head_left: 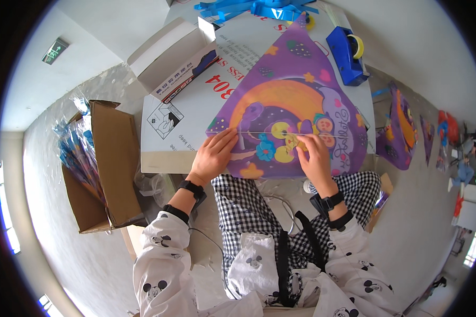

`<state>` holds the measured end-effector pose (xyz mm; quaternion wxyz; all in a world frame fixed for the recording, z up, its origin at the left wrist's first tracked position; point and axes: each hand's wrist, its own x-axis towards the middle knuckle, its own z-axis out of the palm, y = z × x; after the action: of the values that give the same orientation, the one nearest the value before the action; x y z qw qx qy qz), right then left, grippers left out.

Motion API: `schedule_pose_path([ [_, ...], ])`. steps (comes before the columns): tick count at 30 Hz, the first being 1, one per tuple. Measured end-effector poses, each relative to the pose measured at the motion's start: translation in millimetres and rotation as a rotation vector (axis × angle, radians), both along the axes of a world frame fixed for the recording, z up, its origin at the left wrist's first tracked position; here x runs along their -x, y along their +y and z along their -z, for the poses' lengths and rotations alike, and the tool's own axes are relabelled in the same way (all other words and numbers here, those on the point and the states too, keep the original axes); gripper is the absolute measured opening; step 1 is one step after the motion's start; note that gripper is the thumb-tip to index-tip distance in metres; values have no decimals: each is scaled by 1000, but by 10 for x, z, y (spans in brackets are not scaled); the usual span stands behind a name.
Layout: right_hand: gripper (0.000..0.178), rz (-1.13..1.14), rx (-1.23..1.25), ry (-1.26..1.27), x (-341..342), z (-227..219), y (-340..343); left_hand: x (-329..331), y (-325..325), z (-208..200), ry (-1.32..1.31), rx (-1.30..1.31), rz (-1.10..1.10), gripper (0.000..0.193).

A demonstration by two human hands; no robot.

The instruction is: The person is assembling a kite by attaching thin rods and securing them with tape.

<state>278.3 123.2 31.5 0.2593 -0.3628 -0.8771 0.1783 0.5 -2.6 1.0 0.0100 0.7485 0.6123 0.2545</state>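
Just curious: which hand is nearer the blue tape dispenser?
Right. In the picture, the right hand is below the blue tape dispenser; the left hand is farther off, lower left.

The kite [301,100] is lying on the table [166,162]. A tape dispenser [345,59] is sitting right of it, a box [166,55] left.

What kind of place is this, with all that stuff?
Probably a workshop or packing room: a purple printed sheet and a blue tape dispenser lie on the worktable, and an open cardboard box to the left holds colourful bundles.
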Motion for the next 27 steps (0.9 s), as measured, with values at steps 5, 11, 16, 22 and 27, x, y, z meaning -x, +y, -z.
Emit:
schedule_pose_path([
  [5,27,28,35,-31,-286,-105,-190,-18,-5,-7,4,-8,7,48],
  [11,27,103,83,-44,-651,-291,-285,-55,10,-44,12,12,-41,50],
  [16,25,249,157,130,-966,-528,83,-47,-26,-93,1,-88,-37,47],
  [22,28,372,254,366,-1176,-844,1339,-582,-34,-952,-409,34,-190,31],
  [27,40,421,-20,273,-911,-453,2618,-1028,223,-1445,-520,383,-11,26],
])
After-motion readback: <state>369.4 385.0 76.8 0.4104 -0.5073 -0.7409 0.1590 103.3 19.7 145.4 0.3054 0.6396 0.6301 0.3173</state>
